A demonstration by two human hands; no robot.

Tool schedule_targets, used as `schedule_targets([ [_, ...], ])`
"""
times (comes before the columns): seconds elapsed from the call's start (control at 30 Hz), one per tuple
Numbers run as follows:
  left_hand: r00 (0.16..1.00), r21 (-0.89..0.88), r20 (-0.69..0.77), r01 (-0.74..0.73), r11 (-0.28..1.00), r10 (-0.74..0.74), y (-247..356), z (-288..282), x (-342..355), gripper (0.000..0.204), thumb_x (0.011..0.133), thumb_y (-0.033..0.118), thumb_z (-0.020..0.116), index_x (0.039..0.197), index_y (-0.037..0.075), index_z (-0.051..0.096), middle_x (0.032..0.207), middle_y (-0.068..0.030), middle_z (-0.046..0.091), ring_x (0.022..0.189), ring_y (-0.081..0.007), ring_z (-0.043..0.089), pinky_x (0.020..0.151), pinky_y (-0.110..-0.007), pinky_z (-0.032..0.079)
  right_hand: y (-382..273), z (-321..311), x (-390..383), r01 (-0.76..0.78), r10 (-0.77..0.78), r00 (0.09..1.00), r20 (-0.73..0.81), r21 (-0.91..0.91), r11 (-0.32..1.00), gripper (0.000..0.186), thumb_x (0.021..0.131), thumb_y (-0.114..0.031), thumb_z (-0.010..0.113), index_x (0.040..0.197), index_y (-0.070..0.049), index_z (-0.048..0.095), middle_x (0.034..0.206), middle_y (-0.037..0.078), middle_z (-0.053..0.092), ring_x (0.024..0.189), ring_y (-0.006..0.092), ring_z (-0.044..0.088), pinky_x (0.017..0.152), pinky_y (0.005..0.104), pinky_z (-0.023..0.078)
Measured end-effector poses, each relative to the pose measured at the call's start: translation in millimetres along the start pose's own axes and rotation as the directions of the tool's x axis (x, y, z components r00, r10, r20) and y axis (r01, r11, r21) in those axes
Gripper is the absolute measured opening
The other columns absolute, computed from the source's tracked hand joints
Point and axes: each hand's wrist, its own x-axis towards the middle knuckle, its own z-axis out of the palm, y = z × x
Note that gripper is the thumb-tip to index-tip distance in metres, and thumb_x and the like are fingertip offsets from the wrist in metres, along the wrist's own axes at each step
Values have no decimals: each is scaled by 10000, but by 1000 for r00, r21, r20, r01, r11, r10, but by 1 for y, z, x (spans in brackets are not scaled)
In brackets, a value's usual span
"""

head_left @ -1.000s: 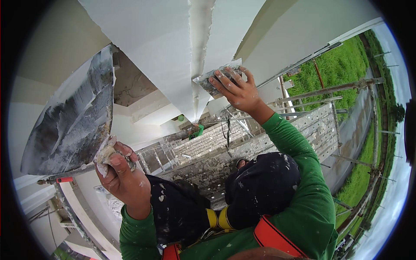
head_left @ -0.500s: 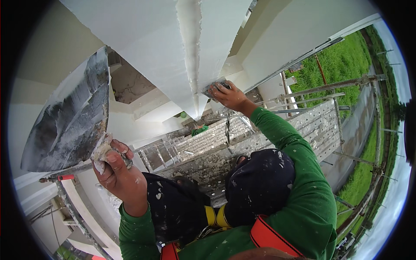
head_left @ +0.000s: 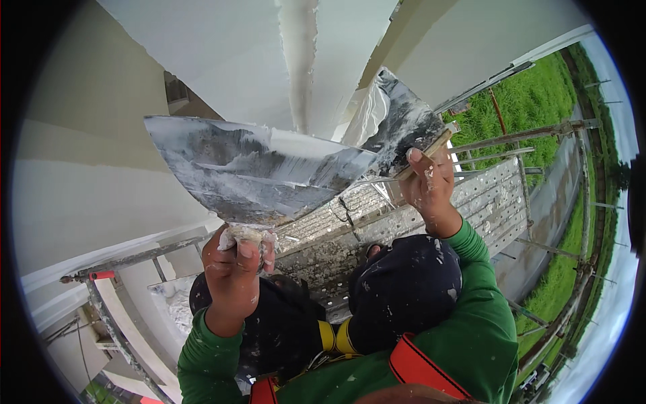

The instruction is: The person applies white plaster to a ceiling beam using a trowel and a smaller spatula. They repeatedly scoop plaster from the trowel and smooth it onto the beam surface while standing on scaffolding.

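Note:
My left hand is closed round the plaster-caked handle of a wide metal plaster hawk. The hawk's grey blade is smeared with white and tilts in front of the wall. My right hand grips a plastering trowel by its wooden-looking back edge. White wet plaster lies along the far side of the trowel blade. The trowel's lower left edge meets or overlaps the hawk's right end; whether they touch I cannot tell. Beyond both stands a pale wall corner with a rough plaster strip down it.
Beneath me are plaster-spattered perforated scaffold planks. Scaffold pipes run along the right, one rail crossing toward the wall, and another pipe lies at the left. Grass and a road are far below on the right.
My right hand has come off the wall corner, back toward me, with the trowel turned up. My left hand has swung the hawk rightward to meet it.

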Motion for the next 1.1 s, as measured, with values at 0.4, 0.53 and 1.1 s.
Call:
schedule_targets([
  [0.4,999,0,-16,-50,999,50,-10,18,0,211,1011,205,540,1053,-1,560,794,-32,569,662,-82,495,564,-241,404,-70,38,42,526,-351,832,429,-415,742,277,770,104,649,1047,100,633,1034,226,665,821,354,665,664,385,545],
  [0.53,998,286,-49,-26,958,41,-11,25,-2,181,1019,188,504,1053,12,526,809,-31,545,634,-84,483,548,-238,421,-61,8,33,778,-733,487,475,-618,117,294,787,-46,689,1080,-58,714,947,82,622,746,185,569,601,299,489],
  [1.1,585,498,-667,-111,860,462,31,-141,-88,301,1034,285,485,874,40,555,720,-19,543,557,-81,487,478,-220,389,-2,-121,-25,281,-419,879,229,-957,67,340,869,-123,612,1151,66,629,1076,196,580,830,320,610,690,410,512],
])
